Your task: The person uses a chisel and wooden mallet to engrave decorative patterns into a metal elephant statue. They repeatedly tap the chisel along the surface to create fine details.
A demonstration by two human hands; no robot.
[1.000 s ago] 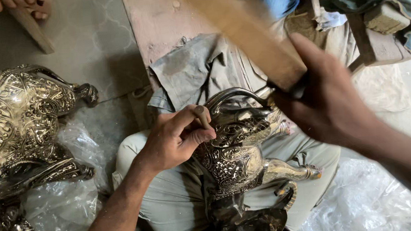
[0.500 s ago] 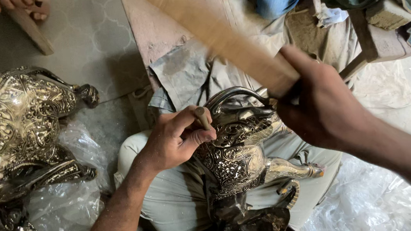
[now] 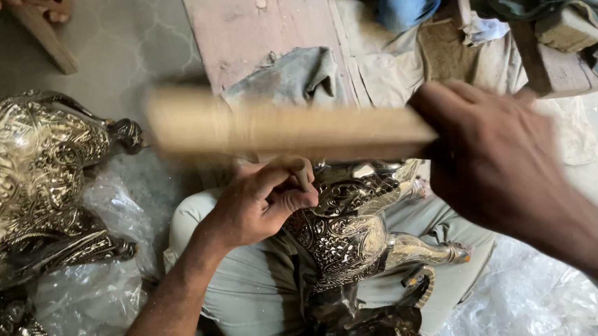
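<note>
A shiny engraved metal animal figure (image 3: 350,245) rests on my lap, its legs pointing right. My left hand (image 3: 259,202) is closed around a small metal punch (image 3: 302,175) held upright against the top of the figure. My right hand (image 3: 491,161) grips a flat wooden stick (image 3: 275,126), which lies blurred and level just above the punch and my left hand. The figure's upper part is partly hidden behind the stick and my left hand.
A larger engraved metal figure (image 3: 26,180) lies on clear plastic sheet (image 3: 91,302) at the left. A wooden board (image 3: 247,24) and crumpled cloths (image 3: 293,77) lie ahead. Another person's hand (image 3: 35,4) holds a wooden piece at top left. More plastic (image 3: 533,299) lies at the right.
The wooden stick has swung from raised and slanted down to level, right over the punch. My right hand moved down and right. My left hand stayed on the punch.
</note>
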